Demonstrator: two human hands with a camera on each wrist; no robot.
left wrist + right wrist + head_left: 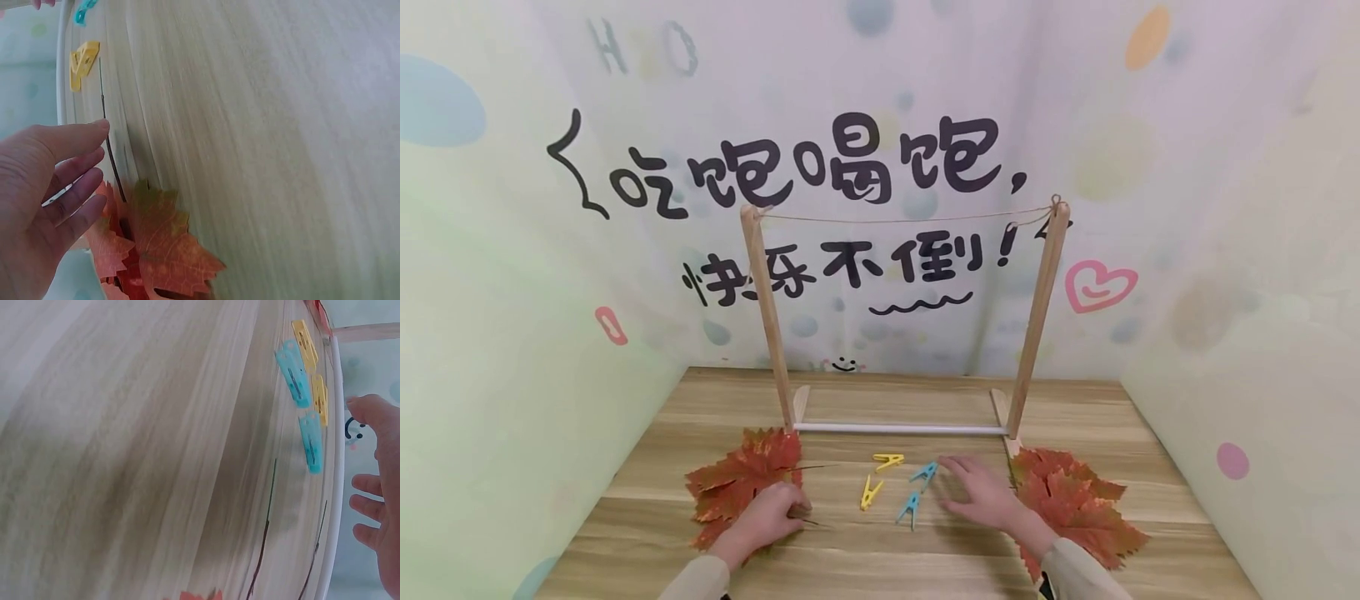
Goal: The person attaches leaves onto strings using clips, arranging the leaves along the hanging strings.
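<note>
"Head view?"
"Lower centre, the upper blue plastic clothespin (924, 473) lies just left of our nearer, spread, empty right hand (981, 496)."
"Left wrist?"
"Our left hand (25, 200), lower left, loosely parted, grips nothing; a thin brown leaf stem (114, 164) runs upward past its thumb."
"Right wrist?"
"That clothespin, right of centre, lies lengthwise near-vertical."

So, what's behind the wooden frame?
Behind the wooden frame: a strip of table, then a backdrop with black writing. The left post covers part of the lower line; what's directly behind either post can't be seen.
</note>
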